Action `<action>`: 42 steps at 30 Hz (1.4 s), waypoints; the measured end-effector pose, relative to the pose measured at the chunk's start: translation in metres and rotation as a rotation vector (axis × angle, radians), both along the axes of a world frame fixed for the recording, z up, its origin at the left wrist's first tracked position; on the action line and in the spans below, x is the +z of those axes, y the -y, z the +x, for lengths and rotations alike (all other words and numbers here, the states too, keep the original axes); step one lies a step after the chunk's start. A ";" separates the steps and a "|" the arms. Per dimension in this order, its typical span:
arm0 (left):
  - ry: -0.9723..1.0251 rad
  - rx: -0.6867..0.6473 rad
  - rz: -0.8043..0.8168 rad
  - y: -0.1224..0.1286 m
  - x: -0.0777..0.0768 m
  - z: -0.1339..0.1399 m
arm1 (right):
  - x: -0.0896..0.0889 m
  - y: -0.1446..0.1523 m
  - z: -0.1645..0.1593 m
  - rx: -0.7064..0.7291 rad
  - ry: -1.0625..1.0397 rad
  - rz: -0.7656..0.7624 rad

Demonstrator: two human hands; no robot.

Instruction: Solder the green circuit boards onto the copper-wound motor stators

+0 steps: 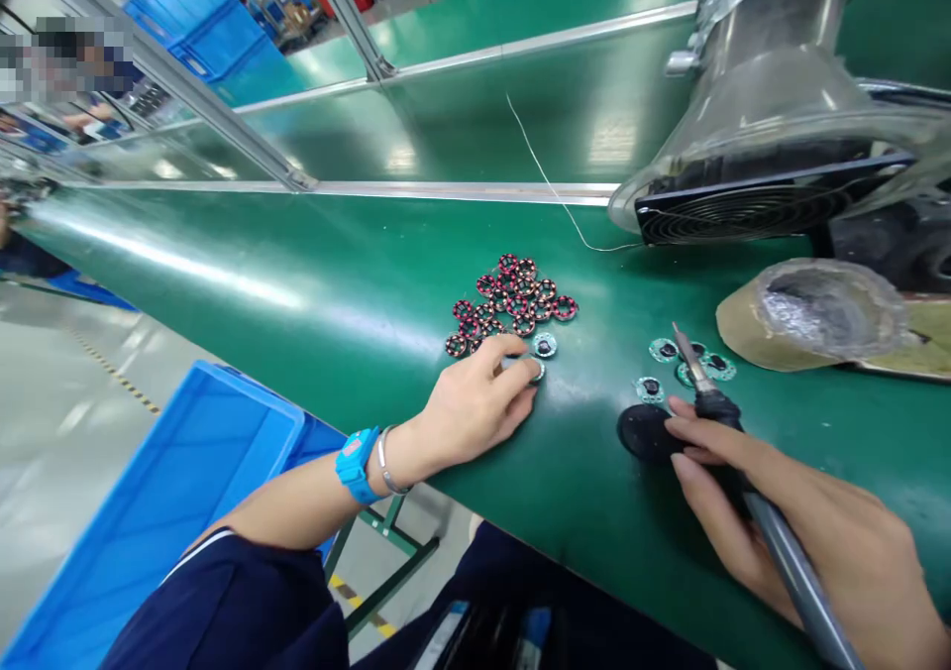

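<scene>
My left hand (482,397) has its fingers closed on a small round circuit board (539,370), mostly covered by the fingertips, on the green table. Just beyond it lies another round board (545,344), beside a cluster of copper-wound ring coils (516,298). A soldering iron (732,417) is gripped in my right hand (809,531), its tip pointing up and away from me. Under and around that tip are several green round boards (650,390) with dark centres. A black round disc (645,432) rests next to my right fingertips.
A fume extractor hood (773,105) with a fan grille stands at the back right, a thin wire (554,189) trailing from it. Before it lies a tape-like roll (809,313) lined with foil. A blue crate (170,511) stands left below the table (334,293).
</scene>
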State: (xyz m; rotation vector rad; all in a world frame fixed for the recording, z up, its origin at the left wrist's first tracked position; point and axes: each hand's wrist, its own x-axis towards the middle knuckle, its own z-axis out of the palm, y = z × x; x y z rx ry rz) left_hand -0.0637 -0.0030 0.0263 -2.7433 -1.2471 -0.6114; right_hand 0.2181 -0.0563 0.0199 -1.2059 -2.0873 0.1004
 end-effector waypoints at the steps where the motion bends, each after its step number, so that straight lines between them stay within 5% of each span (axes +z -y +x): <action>1: 0.019 -0.012 -0.006 -0.002 0.004 0.009 | -0.002 0.001 0.001 -0.024 -0.008 0.008; 9: -0.263 -0.311 -0.189 -0.031 0.016 0.082 | -0.025 0.009 0.009 -0.160 -0.199 -0.105; 11: -0.260 -0.275 -0.188 -0.041 0.017 0.081 | -0.023 0.008 0.006 -0.130 -0.183 -0.071; 17: -0.336 0.102 -0.204 -0.075 0.026 0.059 | -0.018 0.002 0.003 -0.099 -0.130 -0.016; 22: -0.406 0.081 -0.306 -0.091 0.026 0.062 | -0.015 0.001 0.004 -0.116 -0.129 0.032; 28: -0.102 -0.140 -0.297 -0.045 0.033 0.073 | -0.009 -0.001 0.000 -0.121 -0.102 0.078; 32: -0.025 -0.345 -0.400 -0.010 0.018 0.086 | -0.010 -0.001 0.000 -0.100 -0.075 0.083; 35: -0.049 -0.357 -0.399 -0.002 0.009 0.094 | -0.011 0.000 0.002 -0.090 -0.065 0.064; 42: -0.091 -0.269 -0.446 -0.001 0.016 0.093 | -0.011 0.000 0.002 -0.040 -0.063 -0.008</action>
